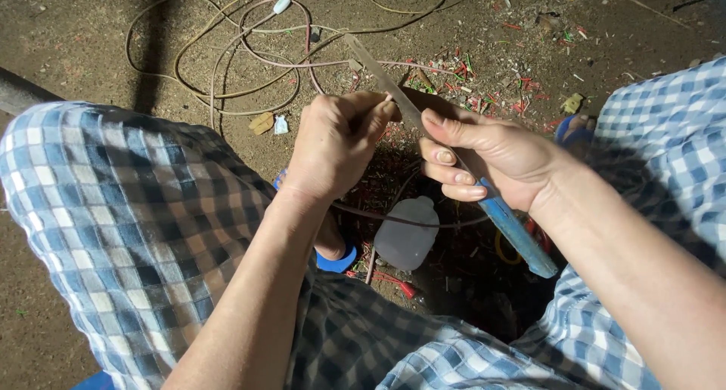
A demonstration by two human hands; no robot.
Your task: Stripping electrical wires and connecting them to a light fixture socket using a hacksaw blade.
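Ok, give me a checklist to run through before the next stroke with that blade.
1. Right hand grips the blue-handled blade: ok.
2. Left hand pinches the thin piece against the blade: ok, though the piece itself is too hidden to identify.
3. Right-hand fingers off the cutting edge: cannot tell, they lie along the blade.
4. Blade tip points away from the body: ok.
5. Loose cables out of the blade's path: ok, they lie on the ground beyond.
6. White jug below stands apart from the hands: ok.
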